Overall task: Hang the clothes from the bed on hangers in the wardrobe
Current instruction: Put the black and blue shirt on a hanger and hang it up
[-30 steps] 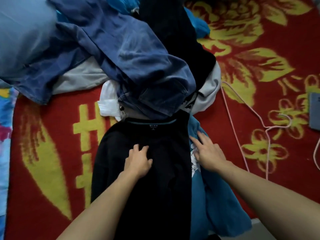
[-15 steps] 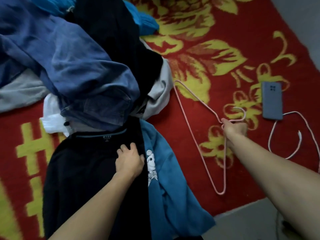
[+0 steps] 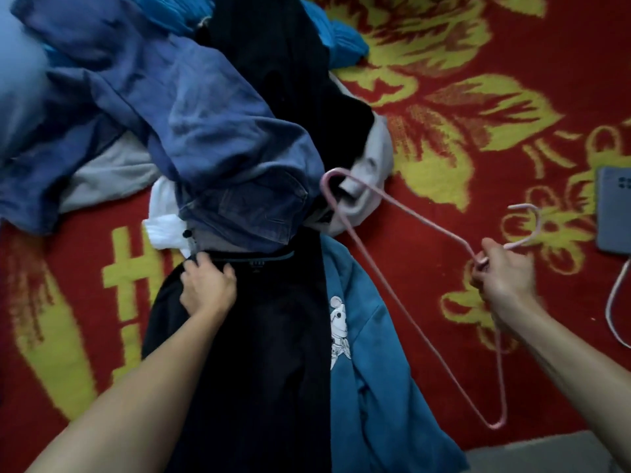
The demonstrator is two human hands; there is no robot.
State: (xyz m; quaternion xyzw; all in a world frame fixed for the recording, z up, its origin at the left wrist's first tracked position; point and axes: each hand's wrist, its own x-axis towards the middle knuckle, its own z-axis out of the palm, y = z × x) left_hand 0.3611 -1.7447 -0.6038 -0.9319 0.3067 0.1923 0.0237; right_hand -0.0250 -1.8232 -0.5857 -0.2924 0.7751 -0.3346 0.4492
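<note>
My right grip [image 3: 502, 278] holds the pink hanger [image 3: 409, 215]. My left grip [image 3: 208, 285] lies on the black shirt [image 3: 256, 336] on the bed [image 3: 85, 302]; curled or not, I cannot tell. It seems 0 clothes are hung yet.

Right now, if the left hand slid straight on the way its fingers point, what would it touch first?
Probably the blue denim jeans heaped just past the collar of the black shirt that the left hand grips; the white cloth beside them is close too.
</note>
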